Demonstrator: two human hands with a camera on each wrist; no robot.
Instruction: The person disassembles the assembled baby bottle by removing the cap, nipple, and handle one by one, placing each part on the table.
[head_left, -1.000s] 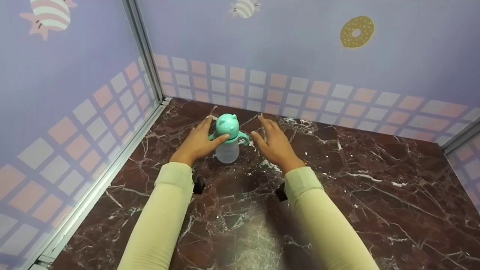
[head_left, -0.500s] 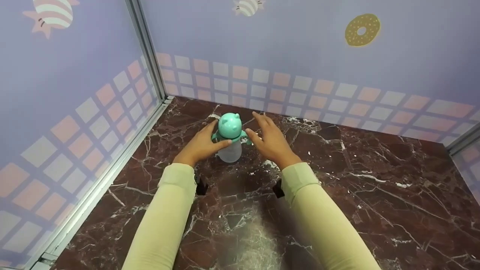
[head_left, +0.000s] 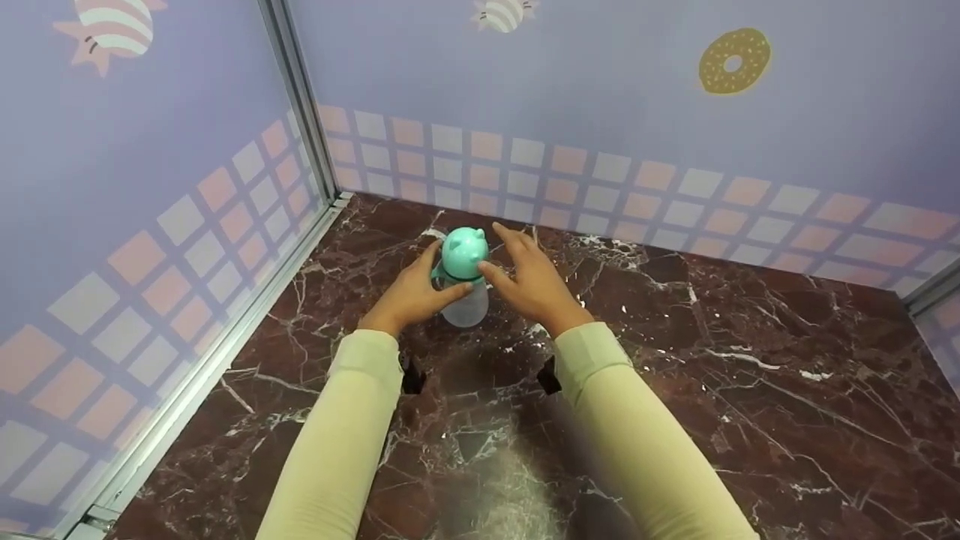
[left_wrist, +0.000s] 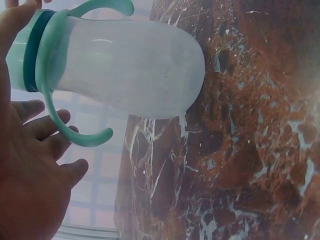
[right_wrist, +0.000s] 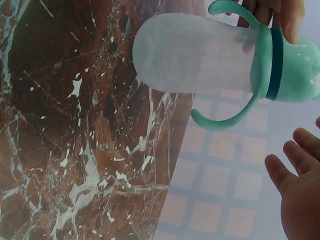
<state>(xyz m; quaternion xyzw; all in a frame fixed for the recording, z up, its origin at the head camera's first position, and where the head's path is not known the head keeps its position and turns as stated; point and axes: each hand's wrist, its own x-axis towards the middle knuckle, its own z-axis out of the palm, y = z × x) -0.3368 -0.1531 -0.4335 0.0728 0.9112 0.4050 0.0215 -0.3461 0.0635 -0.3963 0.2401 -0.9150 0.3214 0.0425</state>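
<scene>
- While the bottle [head_left: 466,307] is stood upright on the marble tabletop [head_left: 675,420], near the centre of the head view, it is flanked by both hands.
- Bottle: translucent body, topped by a mint-green cap [head_left: 463,253] with small ear-like bumps. Dark teal ring [right_wrist: 276,65] is seated under the cap. Two curved mint handles [left_wrist: 75,138] are fitted at the neck, one per side.
- Left hand [head_left: 412,292]: placed at about 9 o'clock of the bottle. Thumb is laid in front of the neck, just below the cap; fingers are spread loosely around the handle on that side, not clenched.
- Right hand [head_left: 534,289]: placed at about 3 o'clock. Thumb is pointed at the cap edge; fingers are extended and spread. In the right wrist view a gap is seen between those fingers and the cap.
- Contact: can't be told for either thumb; overlap is too tight in the head view. Both hands are seen loose, curled round nothing.
- Pale yellow-green sleeves [head_left: 322,442] are seen at 7 and 4 o'clock of the bottle; a black device [head_left: 413,377] is worn under each cuff.
- Tabletop is bounded by lilac walls [head_left: 600,75], banded with pink and white squares. Doughnut print [head_left: 735,61] is placed between 1 and 2 o'clock, metal post [head_left: 304,105] between 10 and 11.
</scene>
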